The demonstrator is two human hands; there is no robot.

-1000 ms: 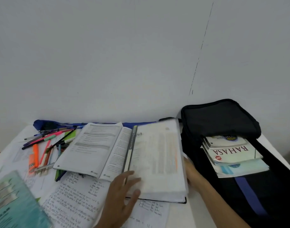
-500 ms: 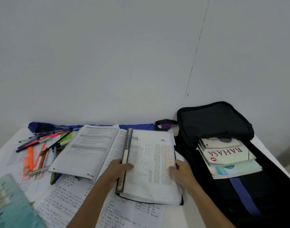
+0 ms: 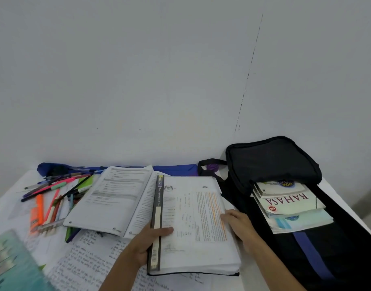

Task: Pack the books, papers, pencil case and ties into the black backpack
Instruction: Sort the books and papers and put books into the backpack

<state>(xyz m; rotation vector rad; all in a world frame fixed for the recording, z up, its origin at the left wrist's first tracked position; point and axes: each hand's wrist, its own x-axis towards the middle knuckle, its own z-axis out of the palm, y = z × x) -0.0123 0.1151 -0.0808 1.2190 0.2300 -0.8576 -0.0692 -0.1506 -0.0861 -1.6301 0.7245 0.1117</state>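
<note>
Black fabric backpack (image 3: 270, 164), laid flat on the white table (image 3: 336, 190) with its flap thrown back, so that the main compartment is left open for loading. Three books are counted in its mouth, stacked flat: a small white one on top, a white book lettered RAHASA (image 3: 285, 203) beneath it, and a pale blue one at the bottom.

Just left of the backpack lies one thick black-spined file stuffed with white papers (image 3: 193, 223). It is held from both sides, presumably because its bulk and loose contents call for two hands. The left hand (image 3: 146, 242) is wrapped round the spine, with the thumb laid over the top sheet. The right hand (image 3: 237, 225) is curled over the edge nearest the backpack. The file is judged to be the next item to go in; it is not yet lifted clear of the handwritten sheets (image 3: 85, 263) underneath.

Farther left of the backpack one open grey-white textbook (image 3: 109, 198) is seen, partly overlapped by the file. Beyond it is a heap of coloured pens and highlighters (image 3: 54, 190), too overlapped to be counted. One blurred teal cover (image 3: 10, 261) lies farthest from the backpack. A blue cloth strip (image 3: 176, 170) runs along the wall to the backpack's left; whether it is a tie cannot be told.
</note>
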